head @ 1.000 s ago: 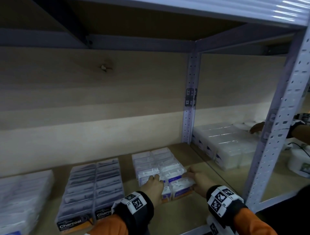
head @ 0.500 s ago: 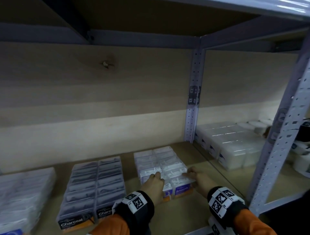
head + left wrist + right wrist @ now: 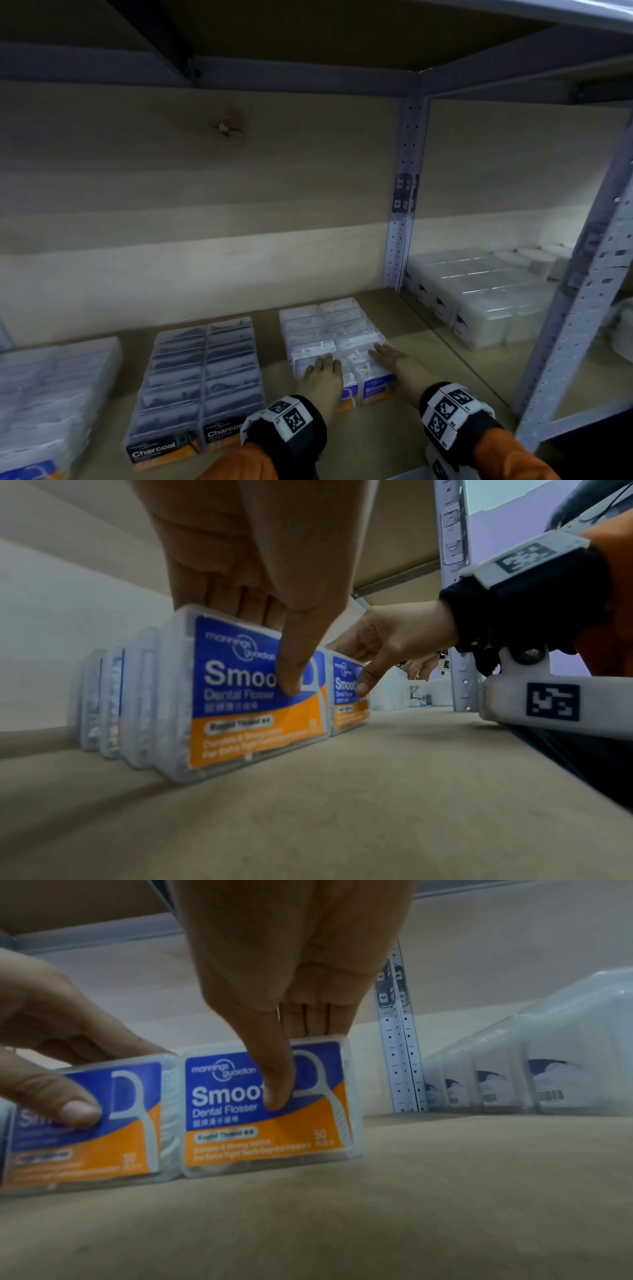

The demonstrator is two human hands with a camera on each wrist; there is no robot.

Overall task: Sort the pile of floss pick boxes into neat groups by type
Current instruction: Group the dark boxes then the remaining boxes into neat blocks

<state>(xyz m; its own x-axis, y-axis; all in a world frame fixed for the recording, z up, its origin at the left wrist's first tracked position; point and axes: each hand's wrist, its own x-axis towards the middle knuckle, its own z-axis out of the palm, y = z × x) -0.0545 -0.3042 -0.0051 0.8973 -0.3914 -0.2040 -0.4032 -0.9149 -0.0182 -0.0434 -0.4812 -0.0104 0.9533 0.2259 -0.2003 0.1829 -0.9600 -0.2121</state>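
Two rows of clear Smooth floss boxes [image 3: 329, 325] with blue and orange labels stand on the wooden shelf [image 3: 387, 442]. My left hand [image 3: 320, 371] lies flat on the front left box [image 3: 246, 723], fingers straight on its top, thumb pressed against its label. My right hand [image 3: 390, 359] rests the same way on the front right box [image 3: 260, 1142], thumb down on the label. In the left wrist view my left hand [image 3: 270, 645] covers the box top. The right wrist view shows my right hand [image 3: 284, 1061] and the left box [image 3: 85, 1150] side by side.
A two-row block of Charcoal boxes [image 3: 202, 377] stands left of the Smooth group. A stack of white boxes [image 3: 51, 394] fills the far left. Clear boxes [image 3: 479, 298] sit in the neighbouring bay beyond the perforated upright [image 3: 400, 205]. A front post [image 3: 582, 308] stands at the right.
The front right box, askew a second ago, now stands square against its row. Both hands have flattened onto the front boxes. Another person's hand in the neighbouring bay is gone.
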